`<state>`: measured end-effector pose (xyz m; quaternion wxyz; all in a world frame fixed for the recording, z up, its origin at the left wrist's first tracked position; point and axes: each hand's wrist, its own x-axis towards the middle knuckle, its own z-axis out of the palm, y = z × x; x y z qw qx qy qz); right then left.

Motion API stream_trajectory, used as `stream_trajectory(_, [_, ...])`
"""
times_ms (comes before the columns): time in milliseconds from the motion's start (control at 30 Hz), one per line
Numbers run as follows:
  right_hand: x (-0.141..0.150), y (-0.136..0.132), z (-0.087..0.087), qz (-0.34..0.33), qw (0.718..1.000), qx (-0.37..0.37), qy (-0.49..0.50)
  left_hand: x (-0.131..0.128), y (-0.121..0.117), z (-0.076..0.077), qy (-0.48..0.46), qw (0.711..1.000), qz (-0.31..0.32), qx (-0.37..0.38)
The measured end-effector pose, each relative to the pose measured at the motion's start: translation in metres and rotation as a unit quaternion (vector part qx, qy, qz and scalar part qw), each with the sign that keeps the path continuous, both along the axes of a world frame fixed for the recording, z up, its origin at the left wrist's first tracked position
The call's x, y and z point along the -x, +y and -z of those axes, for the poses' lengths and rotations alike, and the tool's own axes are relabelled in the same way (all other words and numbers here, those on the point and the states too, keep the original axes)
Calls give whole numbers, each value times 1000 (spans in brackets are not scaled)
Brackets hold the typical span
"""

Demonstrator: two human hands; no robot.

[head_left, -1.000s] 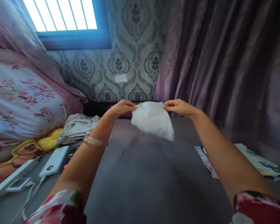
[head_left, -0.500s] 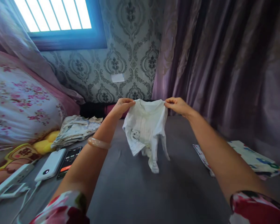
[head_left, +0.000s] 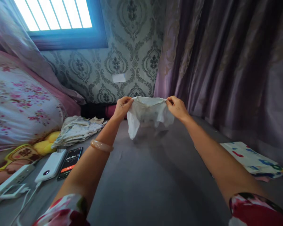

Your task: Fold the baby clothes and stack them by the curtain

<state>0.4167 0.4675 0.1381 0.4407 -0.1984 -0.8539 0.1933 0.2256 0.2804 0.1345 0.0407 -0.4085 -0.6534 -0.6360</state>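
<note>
A small white baby shirt hangs stretched between my two hands above the grey bed surface. My left hand pinches its left shoulder, fingers closed on the cloth. At the shirt's right shoulder, my right hand grips the fabric the same way. The cloth billows, its lower part swung away from me and one sleeve dangling at the lower left. A pale bangle sits on my left wrist.
A pile of folded pale clothes lies at the left, beside a floral quilt. A phone, a white power bank and a power strip lie near the left edge. A printed folded cloth lies right. Curtains hang behind.
The shirt hung open half a second ago, showing a small bear print; now it has flipped up and away from me. Both hands have come slightly closer together.
</note>
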Motion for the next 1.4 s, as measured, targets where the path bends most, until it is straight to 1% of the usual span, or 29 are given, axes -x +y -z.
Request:
stream_trajectory(100, [-11, -13, -3, -21, 1000, 3, 15, -15, -20, -6, 2, 1000, -4, 4])
stream_trajectory(200, [-20, -19, -10, -65, 997, 30, 23, -26, -43, -21, -13, 1000, 22, 17])
stream_trajectory(267, [-20, -18, -14, -90, 994, 63, 14, -25, -52, -29, -31, 998, 36, 32])
stream_trajectory(300, [-18, -16, -13, -99, 992, 80, 5, -21, -53, -31, -42, 997, 40, 44])
stream_trajectory(333, [-15, -12, -11, -106, 990, 97, -9, -15, -51, -29, -51, 996, 43, 60])
stream_trajectory(367, [-11, -8, -6, -111, 987, 111, -26, -8, -48, -24, -60, 994, 45, 79])
stream_trajectory(400, [-6, -3, 1, -115, 985, 122, -48, 0, -42, -15, -66, 992, 45, 100])
stream_trajectory(433, [-1, 3, 11, -116, 982, 128, -74, 8, -35, -2, -70, 989, 46, 123])
stream_trajectory(467, [5, 9, 22, -113, 980, 130, -103, 16, -27, 14, -77, 984, 45, 152])
stream_trajectory(567, [20, 25, 68, -84, 972, 98, -197, 31, -1, 71, -66, 969, 31, 237])
stream_trajectory(633, [27, 31, 103, -57, 963, 69, -254, 32, 13, 109, -24, 955, -16, 296])
stream_trajectory(700, [30, 32, 136, -39, 954, 48, -292, 27, 23, 140, 13, 932, -61, 356])
stream_trajectory(733, [32, 32, 151, -26, 950, 44, -308, 23, 27, 152, 20, 925, -72, 372])
stream_trajectory(800, [34, 30, 174, 5, 940, 44, -338, 16, 34, 170, 28, 912, -99, 397])
stream_trajectory(867, [36, 29, 190, 34, 932, 44, -359, 10, 39, 183, 50, 893, -139, 426])
stream_trajectory(933, [38, 28, 199, 45, 928, 33, -368, 8, 42, 192, 88, 871, -170, 451])
stream_trajectory(967, [39, 28, 202, 45, 928, 26, -369, 8, 43, 197, 107, 866, -175, 457])
stream_trajectory(1067, [41, 28, 208, 40, 930, 7, -365, 14, 44, 209, 147, 865, -170, 449])
stream_trajectory(1200, [46, 30, 214, 30, 927, -11, -374, 28, 41, 223, 200, 866, -155, 431])
stream_trajectory(1300, [53, 35, 217, 26, 922, -24, -385, 40, 40, 229, 237, 864, -141, 422])
stream_trajectory(1400, [62, 43, 217, 17, 919, -34, -393, 53, 41, 232, 252, 865, -142, 409])
